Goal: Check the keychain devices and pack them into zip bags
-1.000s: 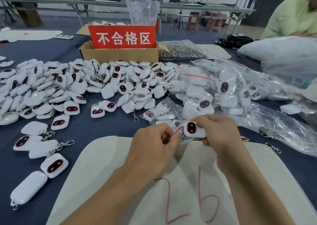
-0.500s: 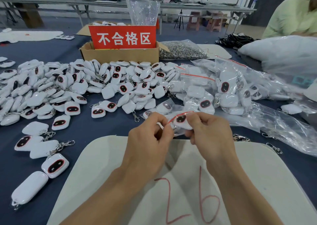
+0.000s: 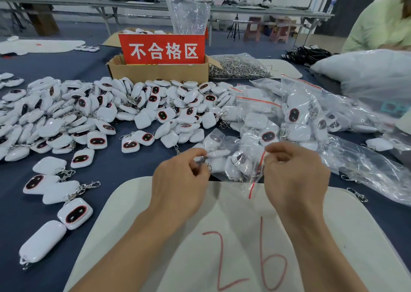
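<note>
At the frame's centre a zip bag [image 3: 235,169] with a white device [image 3: 241,159] inside sits between the hands, over the far edge of the white pad [image 3: 155,236]. The right hand [image 3: 293,176] pinches its red zip strip with curled fingers. The left hand [image 3: 182,180] curls at the bag's left edge beside a metal clasp [image 3: 205,163]; whether it grips cannot be told. Loose devices [image 3: 111,113] fill the left.

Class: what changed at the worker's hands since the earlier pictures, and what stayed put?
The hands drew apart. The zip bag, earlier bunched between both thumbs with its device facing up, now stretches between them, its red seal strip hanging down from the right hand; the left hand pinches the other edge. Loose devices, cardboard box and packed bags stayed put.
</note>
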`<state>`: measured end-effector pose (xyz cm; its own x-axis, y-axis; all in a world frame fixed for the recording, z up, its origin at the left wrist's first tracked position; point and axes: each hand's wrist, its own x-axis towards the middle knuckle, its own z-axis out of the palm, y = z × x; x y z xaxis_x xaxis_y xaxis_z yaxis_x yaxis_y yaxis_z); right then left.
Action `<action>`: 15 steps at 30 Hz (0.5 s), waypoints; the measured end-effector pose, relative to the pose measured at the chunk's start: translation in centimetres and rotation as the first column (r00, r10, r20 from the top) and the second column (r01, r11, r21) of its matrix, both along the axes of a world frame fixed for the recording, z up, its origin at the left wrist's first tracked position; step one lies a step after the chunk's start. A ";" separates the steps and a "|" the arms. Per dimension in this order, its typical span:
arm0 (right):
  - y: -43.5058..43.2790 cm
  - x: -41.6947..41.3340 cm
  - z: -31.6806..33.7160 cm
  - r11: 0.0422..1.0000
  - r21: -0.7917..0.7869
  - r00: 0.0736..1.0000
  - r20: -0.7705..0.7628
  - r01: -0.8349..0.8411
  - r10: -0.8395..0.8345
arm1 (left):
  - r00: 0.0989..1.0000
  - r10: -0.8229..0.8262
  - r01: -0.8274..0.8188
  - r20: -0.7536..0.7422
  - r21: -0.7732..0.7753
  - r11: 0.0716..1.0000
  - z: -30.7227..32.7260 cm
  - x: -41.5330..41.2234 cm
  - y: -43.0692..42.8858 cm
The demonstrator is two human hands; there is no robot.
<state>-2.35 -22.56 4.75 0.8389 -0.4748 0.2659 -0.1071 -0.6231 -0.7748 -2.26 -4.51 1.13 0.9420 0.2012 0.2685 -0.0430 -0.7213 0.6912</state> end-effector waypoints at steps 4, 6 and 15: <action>1.0 -0.5 -0.3 0.990 0.011 0.971 0.199 -0.138 0.133 | 0.988 -0.158 0.157 0.003 0.038 0.987 -0.1 -0.2 -0.4; 1.6 -0.5 -0.6 0.955 -0.134 0.960 0.061 -0.263 0.273 | 0.969 -0.247 0.248 -0.008 0.051 0.968 -0.1 -0.5 -0.5; 1.2 -0.3 -0.7 0.949 -0.188 0.963 -0.145 -0.252 0.227 | 0.971 -0.241 0.241 -0.004 0.046 0.969 -0.2 -0.2 -0.6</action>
